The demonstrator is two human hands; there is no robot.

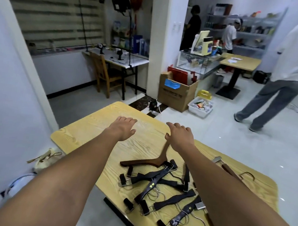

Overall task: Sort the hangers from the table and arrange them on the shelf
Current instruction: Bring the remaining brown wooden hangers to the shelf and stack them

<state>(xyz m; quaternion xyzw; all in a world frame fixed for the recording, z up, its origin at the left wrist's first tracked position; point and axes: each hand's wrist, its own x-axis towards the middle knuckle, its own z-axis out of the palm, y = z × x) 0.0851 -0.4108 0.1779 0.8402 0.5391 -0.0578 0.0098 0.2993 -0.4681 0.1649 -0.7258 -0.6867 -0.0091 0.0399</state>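
Observation:
A pile of dark clip hangers [156, 186] with metal hooks lies on the yellow wooden table [91, 126], near its front right. A brown wooden coat hanger [150, 162] rests at the pile's far edge. Another brown hanger [229, 169] with a hook lies to the right, partly behind my right forearm. My left hand [123, 128] and my right hand [180, 135] are stretched out above the table's far half, palms down, fingers relaxed, holding nothing. No shelf for the hangers can be made out.
A person in a white shirt [288, 60] walks on the tiled floor at the right. A cardboard box [176, 92] and a white bin [201, 105] stand beyond the table. A desk with a wooden chair [106, 74] is at the back left. White wall on the left.

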